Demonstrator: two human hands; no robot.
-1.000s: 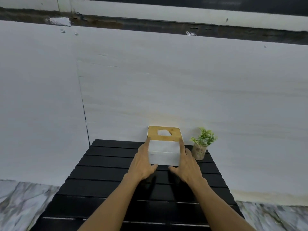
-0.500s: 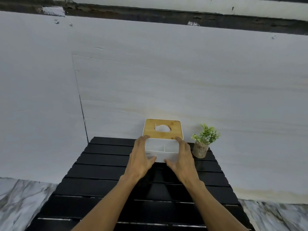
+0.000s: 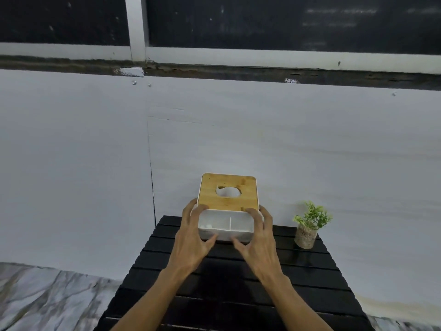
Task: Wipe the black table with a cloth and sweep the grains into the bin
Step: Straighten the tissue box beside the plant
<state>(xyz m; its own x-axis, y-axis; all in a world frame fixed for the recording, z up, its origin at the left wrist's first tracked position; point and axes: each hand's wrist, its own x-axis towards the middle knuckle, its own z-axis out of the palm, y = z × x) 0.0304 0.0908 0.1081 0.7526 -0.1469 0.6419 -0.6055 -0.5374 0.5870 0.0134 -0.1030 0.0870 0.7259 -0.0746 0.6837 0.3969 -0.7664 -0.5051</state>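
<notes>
While both hands are clamping the tissue box (image 3: 228, 211) — left hand (image 3: 194, 237) and right hand (image 3: 259, 240) curling round its near corners — it is hanging above the black table's (image 3: 238, 295) far end. No cloth, grains or bin are showing — the potted plant (image 3: 309, 225) is standing just right.

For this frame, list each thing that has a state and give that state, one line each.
Tissue box: gripped on both sides, looks lifted off the table, wooden lid on, a tissue showing in the lid's hole.
Left hand: closed on the box's left side.
Right hand: closed on the box's right side.
Potted plant: upright on the table's far right corner, untouched.
Black table: no cloth or grains visible on it.
</notes>
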